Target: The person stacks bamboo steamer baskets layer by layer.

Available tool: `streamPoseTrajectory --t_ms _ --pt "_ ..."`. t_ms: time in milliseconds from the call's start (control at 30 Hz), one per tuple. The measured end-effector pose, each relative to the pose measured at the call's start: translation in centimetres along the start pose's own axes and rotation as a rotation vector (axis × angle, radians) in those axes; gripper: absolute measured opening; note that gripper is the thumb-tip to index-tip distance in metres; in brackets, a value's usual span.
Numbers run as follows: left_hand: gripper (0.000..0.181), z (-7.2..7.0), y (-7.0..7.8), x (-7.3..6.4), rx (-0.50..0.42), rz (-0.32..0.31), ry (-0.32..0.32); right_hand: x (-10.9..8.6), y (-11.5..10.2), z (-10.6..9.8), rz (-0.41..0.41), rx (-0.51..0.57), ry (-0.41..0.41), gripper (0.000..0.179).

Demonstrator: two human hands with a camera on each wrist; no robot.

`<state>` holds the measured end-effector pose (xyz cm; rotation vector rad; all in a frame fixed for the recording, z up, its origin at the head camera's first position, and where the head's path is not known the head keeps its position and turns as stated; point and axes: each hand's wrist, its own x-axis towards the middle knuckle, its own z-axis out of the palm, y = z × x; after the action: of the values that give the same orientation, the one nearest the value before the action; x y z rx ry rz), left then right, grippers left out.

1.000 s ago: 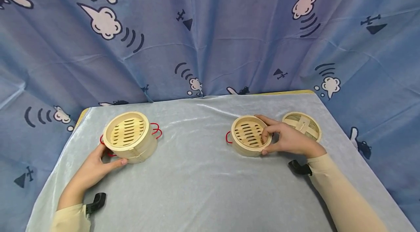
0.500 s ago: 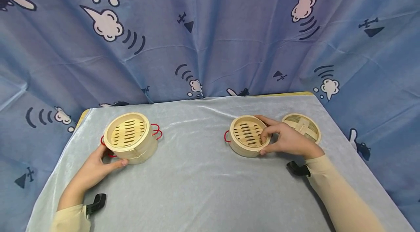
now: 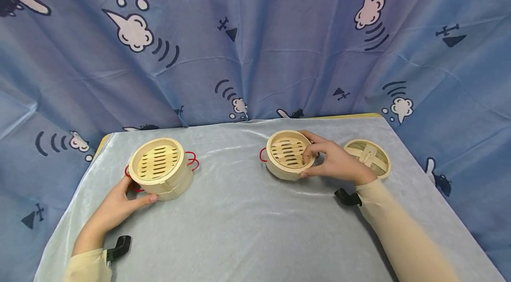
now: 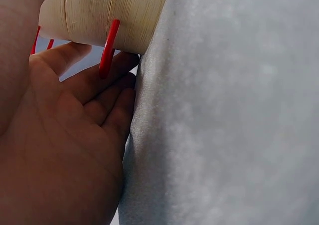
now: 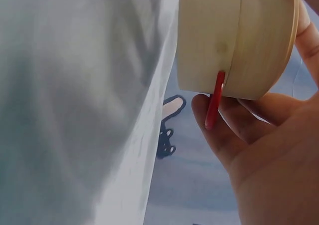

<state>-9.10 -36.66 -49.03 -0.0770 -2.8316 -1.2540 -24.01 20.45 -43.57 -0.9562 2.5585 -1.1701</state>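
A two-tier bamboo steamer (image 3: 172,189) with red loop handles stands at the left of the cloth-covered table, its slatted inside showing. My left hand (image 3: 113,206) holds its lower side, thumb in front and fingers round the left; the wrist view shows the fingers (image 4: 107,93) by a red handle. A smaller-looking single bamboo steamer basket (image 3: 281,171), also slatted with red handles, is in my right hand (image 3: 333,160). That hand grips its right side, with a curled finger inside the rim. Its base is close to the cloth; whether they touch I cannot tell.
A round bamboo lid (image 3: 381,164) with a cross strip lies at the table's right, partly behind the right hand. Grey-white velvety cloth (image 3: 239,229) covers the table. A blue printed curtain (image 3: 255,51) hangs behind and beside it.
My right hand has carried the single steamer basket left and slightly away from me, leaving more of the lid in sight. The left hand and the two-tier steamer have stayed put.
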Motion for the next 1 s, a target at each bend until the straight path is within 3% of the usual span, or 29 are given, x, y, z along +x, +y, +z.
streamPoseTrajectory --t_ms 200,367,667,1000 --pt "0.071 0.0 -0.1 0.0 -0.009 -0.029 -0.001 1.7 -0.6 0.6 -0.032 0.057 -0.002 0.033" --pt "0.071 0.0 -0.1 0.0 -0.017 -0.001 -0.004 2.8 -1.4 1.0 -0.044 0.074 -0.014 0.033" --pt "0.071 0.1 -0.3 0.3 -0.017 0.006 -0.008 3.6 -4.9 1.0 -0.073 0.103 -0.032 0.031" --pt "0.072 0.0 -0.5 0.3 -0.017 0.002 -0.008 5.1 -6.5 1.5 -0.092 0.131 -0.017 0.033"
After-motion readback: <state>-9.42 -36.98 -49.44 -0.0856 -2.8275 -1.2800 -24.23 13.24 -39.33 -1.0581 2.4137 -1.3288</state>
